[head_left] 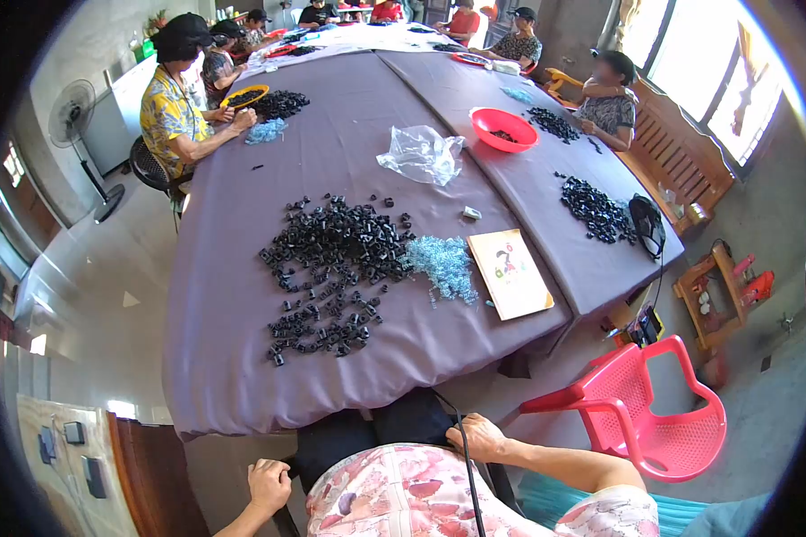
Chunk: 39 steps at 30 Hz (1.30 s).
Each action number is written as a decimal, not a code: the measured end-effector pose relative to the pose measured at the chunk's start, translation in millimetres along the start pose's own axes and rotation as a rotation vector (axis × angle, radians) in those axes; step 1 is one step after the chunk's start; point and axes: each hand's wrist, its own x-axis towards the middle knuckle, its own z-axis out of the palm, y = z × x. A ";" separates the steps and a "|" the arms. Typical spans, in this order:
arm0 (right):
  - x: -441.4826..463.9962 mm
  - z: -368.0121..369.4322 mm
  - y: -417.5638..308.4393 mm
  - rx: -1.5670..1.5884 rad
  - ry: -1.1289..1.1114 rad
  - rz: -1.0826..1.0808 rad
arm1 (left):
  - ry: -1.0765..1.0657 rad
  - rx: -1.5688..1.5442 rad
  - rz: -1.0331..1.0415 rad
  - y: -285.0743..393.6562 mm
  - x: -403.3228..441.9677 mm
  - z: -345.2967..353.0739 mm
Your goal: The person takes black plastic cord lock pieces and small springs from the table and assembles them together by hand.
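Note:
A large heap of small black parts [340,240] lies on the purple tablecloth in front of me, with looser ones spread toward the near edge. Touching its right side is a pile of small clear-blue pieces [446,267], and beside that lies a booklet [510,274] with a drawing on its cover. Both hands are below the table edge, away from the parts. My left hand [269,486] rests with curled fingers at a dark chair part beside my left thigh. My right hand [477,438] is near my right thigh and a black cable; what its fingers hold, if anything, is hidden.
A crumpled plastic bag [421,155], a small whitish block [472,213] and a red bowl [504,130] are farther up the table. More black parts [595,210] lie at the right. Several people sit around the far sides. A pink chair [649,407] stands at my right.

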 end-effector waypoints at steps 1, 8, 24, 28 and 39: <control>0.7 1.5 0.2 0.001 0.001 -0.001 | -0.007 0.038 0.028 -0.1 -1.6 -0.2; -0.8 -0.8 3.3 0.103 0.040 -0.001 | -0.228 0.486 0.369 17.1 -4.0 -4.5; 0.3 7.9 8.0 0.130 0.108 -0.023 | -0.726 1.151 0.303 -27.9 -117.5 119.9; 0.8 10.3 10.2 0.132 0.153 -0.045 | -0.702 1.021 0.293 -9.5 -126.0 113.3; 2.7 0.1 3.8 0.082 0.082 -0.009 | -0.652 0.829 0.205 3.5 -95.6 100.0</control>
